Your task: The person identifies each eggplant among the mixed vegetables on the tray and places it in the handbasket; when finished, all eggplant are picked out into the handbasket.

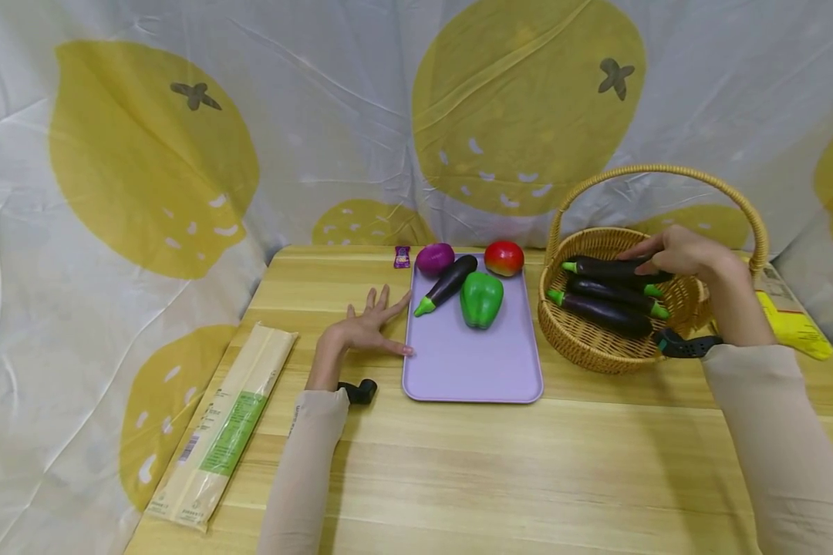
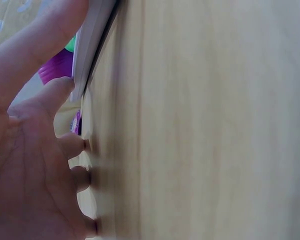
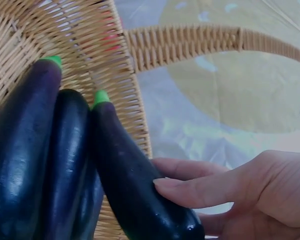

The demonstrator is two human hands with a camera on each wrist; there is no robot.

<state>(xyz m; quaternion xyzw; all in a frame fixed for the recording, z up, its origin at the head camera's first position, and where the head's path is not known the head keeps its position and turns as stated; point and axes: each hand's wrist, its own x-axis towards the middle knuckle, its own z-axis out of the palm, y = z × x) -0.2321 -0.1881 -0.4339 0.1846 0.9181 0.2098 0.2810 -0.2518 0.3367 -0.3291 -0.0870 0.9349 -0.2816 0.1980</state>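
My right hand (image 1: 690, 254) is at the wicker basket (image 1: 583, 353), its thumb and fingers pinching the uppermost dark eggplant (image 3: 132, 170) near its blunt end. Several more eggplants (image 1: 600, 314) lie beside and under it in the basket. At the lilac tray (image 1: 472, 374), my left hand (image 1: 364, 327) has its fingers spread; the thumb and index finger touch the tray's left edge, and the other fingertips rest on the table. On the tray are a green bell pepper (image 1: 482, 301), an eggplant (image 1: 450, 284), a purple onion (image 1: 434, 260) and a red round fruit (image 1: 504, 258).
The basket's tall handle (image 1: 655, 169) arches over it. A small purple packet (image 1: 402, 257) lies behind the tray's left corner. A long plastic-wrapped package (image 1: 225, 424) lies at the left, a yellow package (image 1: 791, 324) right of the basket. A lemon-print curtain (image 1: 326, 116) hangs behind the table.
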